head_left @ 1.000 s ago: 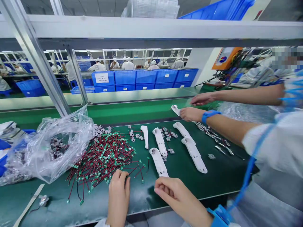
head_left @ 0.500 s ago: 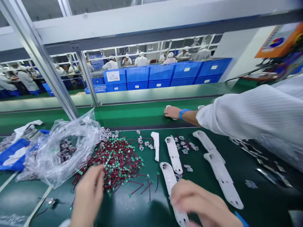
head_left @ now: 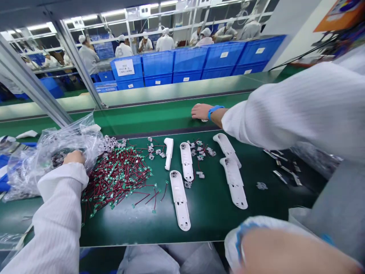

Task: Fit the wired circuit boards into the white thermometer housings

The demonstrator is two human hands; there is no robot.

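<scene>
My left hand [head_left: 74, 156] is at the mouth of a clear plastic bag [head_left: 94, 131] that holds small parts. Its fingertips are hidden there. My right hand [head_left: 288, 251] is a large blur at the bottom right, and its fingers cannot be made out. Beside the bag lies a pile of red wires with small green boards [head_left: 118, 177]. A long white plastic housing [head_left: 181, 203] lies on the bench between my hands. Behind it are a second white housing [head_left: 186, 161] and a narrower white piece [head_left: 169, 154].
A co-worker's hand [head_left: 202, 111] with a blue wristband touches a white part on the green conveyor [head_left: 142, 118]. Two overlapping white housings [head_left: 235, 184] lie at the right, with metal strips [head_left: 288, 173] beyond. Small grey parts [head_left: 112, 144] are heaped near the bag. Blue bins [head_left: 158, 62] stand behind.
My left hand has gone from the wire pile to the bag's mouth. My right hand has left the front white housing and come back to the bottom right. The view has shifted.
</scene>
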